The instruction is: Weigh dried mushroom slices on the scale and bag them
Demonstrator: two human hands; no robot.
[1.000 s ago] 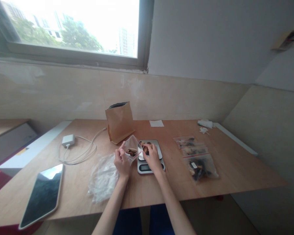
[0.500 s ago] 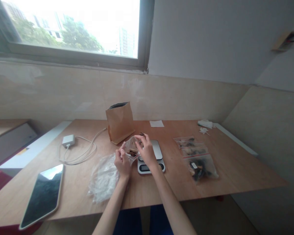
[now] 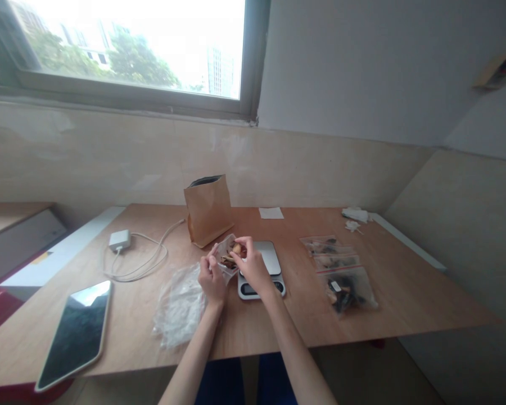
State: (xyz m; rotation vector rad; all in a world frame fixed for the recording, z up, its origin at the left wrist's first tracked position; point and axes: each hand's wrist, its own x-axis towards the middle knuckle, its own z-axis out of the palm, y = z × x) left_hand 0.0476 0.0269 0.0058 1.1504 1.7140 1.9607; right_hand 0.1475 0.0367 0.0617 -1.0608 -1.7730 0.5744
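My left hand [image 3: 211, 279] grips the edge of a clear zip bag [image 3: 225, 260], which holds dark and tan dried pieces at its bottom. My right hand [image 3: 251, 264] is at the bag's open mouth, its fingers pinched around a tan dried piece [image 3: 236, 248]. Both hands are just above and to the left of a digital kitchen scale [image 3: 270, 257], whose steel platform is partly hidden by my right hand. Its display [image 3: 256, 289] shows below my wrist, but the reading is too small to read.
A kraft paper bag [image 3: 208, 211] stands behind my hands on the wooden table [image 3: 253, 225]. Filled zip bags [image 3: 348, 291] lie to the right. Crumpled clear plastic [image 3: 179, 306], a tablet [image 3: 73, 337] and a white charger [image 3: 120, 240] with its cable lie to the left.
My right hand has moved left and down from over the scale to the bag's mouth. The dried piece in its fingers has come down with it, and the left hand barely moved.
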